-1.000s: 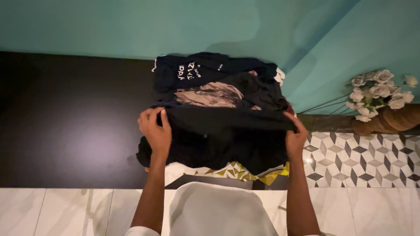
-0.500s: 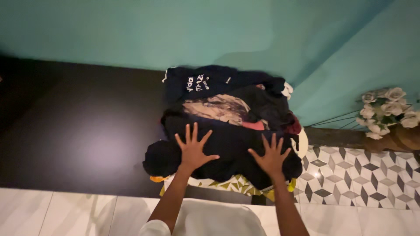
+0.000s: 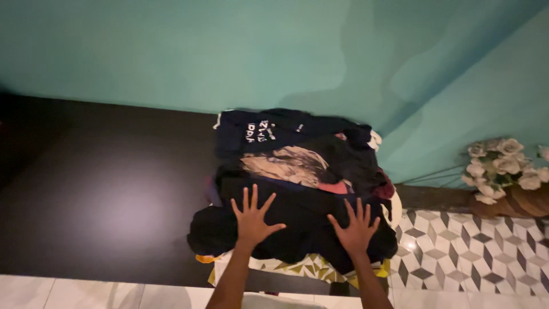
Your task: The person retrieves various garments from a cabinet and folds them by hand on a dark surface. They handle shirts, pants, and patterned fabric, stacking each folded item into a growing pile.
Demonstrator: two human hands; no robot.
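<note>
Black folded garment (image 3: 297, 220) is lying at the near end of a clothes pile (image 3: 297, 149) on the dark table (image 3: 103, 194). Both the left hand (image 3: 251, 218) and right hand (image 3: 355, 228) are pressing flat on it, fingers spread wide, gripping nothing. White flowers (image 3: 503, 166) are sitting well right of the pile.

Both hands flat on garment (image 3: 303, 220) atop clothes pile (image 3: 297, 154), flowers (image 3: 503, 166) right
</note>
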